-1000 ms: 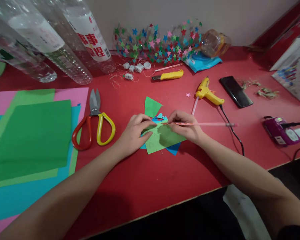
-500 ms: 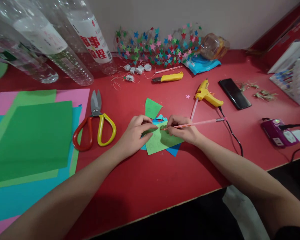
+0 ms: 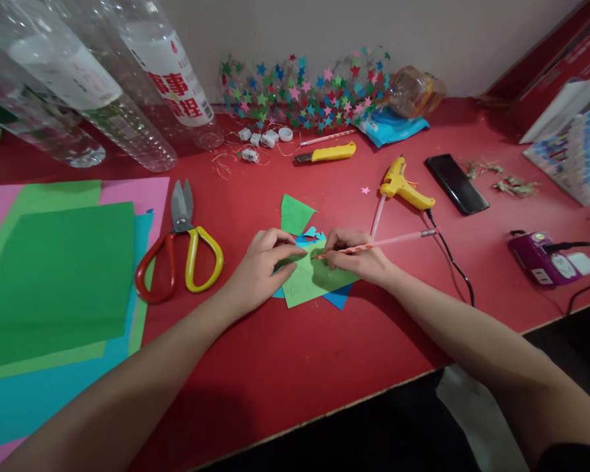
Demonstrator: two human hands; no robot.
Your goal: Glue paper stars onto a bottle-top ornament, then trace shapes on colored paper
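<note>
One slim pink-patterned pencil [image 3: 381, 244] sits pinched in our right hand [image 3: 358, 260], tip at a light-green paper sheet [image 3: 319, 280] over blue paper scraps [image 3: 339, 298] on the red tabletop [image 3: 295, 373]; our spread left hand [image 3: 261, 267] should steady the sheet.

On the tabletop [image 3: 295, 373], a sheet [image 3: 301, 290] lies between the left hand [image 3: 261, 270] and the right hand [image 3: 358, 255], with scraps [image 3: 295, 215] just behind it and a utility knife [image 3: 332, 153] farther back. To the left lie scissors [image 3: 181, 229], then a paper stack [image 3: 59, 262] with bottles [image 3: 66, 85] behind. To the right, behind the right hand, lies a glue gun [image 3: 407, 189], then a phone [image 3: 456, 183], with a socket adapter [image 3: 541, 259] nearer the front edge.
</note>
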